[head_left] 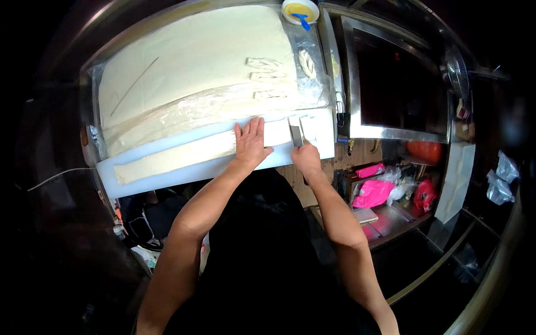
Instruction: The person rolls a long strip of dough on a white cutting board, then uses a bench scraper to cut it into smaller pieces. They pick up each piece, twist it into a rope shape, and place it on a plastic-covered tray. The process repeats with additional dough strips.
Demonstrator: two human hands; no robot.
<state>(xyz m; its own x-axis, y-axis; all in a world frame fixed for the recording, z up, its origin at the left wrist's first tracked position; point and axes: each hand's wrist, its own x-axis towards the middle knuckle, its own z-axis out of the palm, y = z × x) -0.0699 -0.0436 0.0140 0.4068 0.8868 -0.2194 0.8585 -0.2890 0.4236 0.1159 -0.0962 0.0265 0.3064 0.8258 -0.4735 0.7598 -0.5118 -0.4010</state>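
My left hand (252,144) lies palm down on a long strip of pale dough (180,156), fingers slightly spread and holding nothing. The strip rests on a white cutting board (144,181) along the table's near side. In my right hand (307,160) is a knife with a broad blade (296,135), which stands across the strip's right part. Small cut dough pieces (310,124) sit just right of the blade. Beyond the board spreads a large dough sheet (188,54), its near part under clear plastic film (201,104). Several twisted dough pieces (264,75) lie on its right part.
At the far right corner, a white bowl (286,18) holds yellow stuff and a blue-handled tool (302,20). One dough twist (307,63) lies on plastic. A metal-framed dark well or panel (355,83) adjoins the table. Pink bags (372,193) fill a lower shelf.
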